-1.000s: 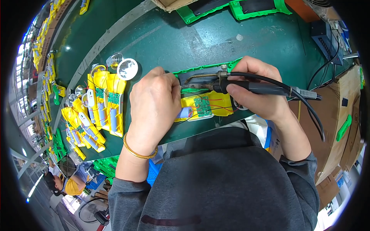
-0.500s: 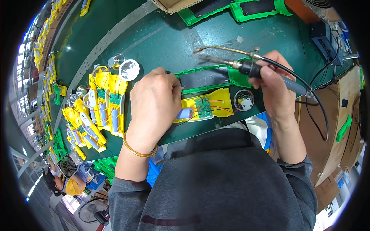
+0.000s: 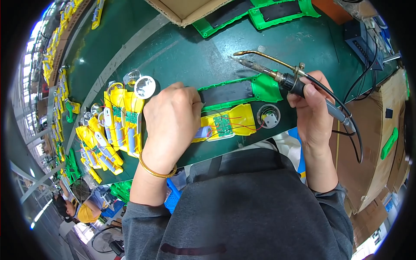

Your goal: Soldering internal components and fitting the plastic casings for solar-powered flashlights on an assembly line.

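Note:
My right hand grips a soldering iron with a thin brass feed tube above its tip. The iron points left, above the green casing half and touching nothing. My left hand is closed, its knuckles up, over the left ends of that casing and a yellow casing half; what its fingertips hold is hidden. The yellow half carries a green circuit board, a blue cylindrical battery and red and black wires. A round lamp head lies by its right end.
Several wired yellow casing halves lie left of my left hand, near a white reflector. A cardboard box and more green casings are at the back. A blue control unit stands far right.
The view has shifted slightly. The soldering iron has moved a little right, away from my left hand, and its tip stays raised. My left hand keeps its closed pose.

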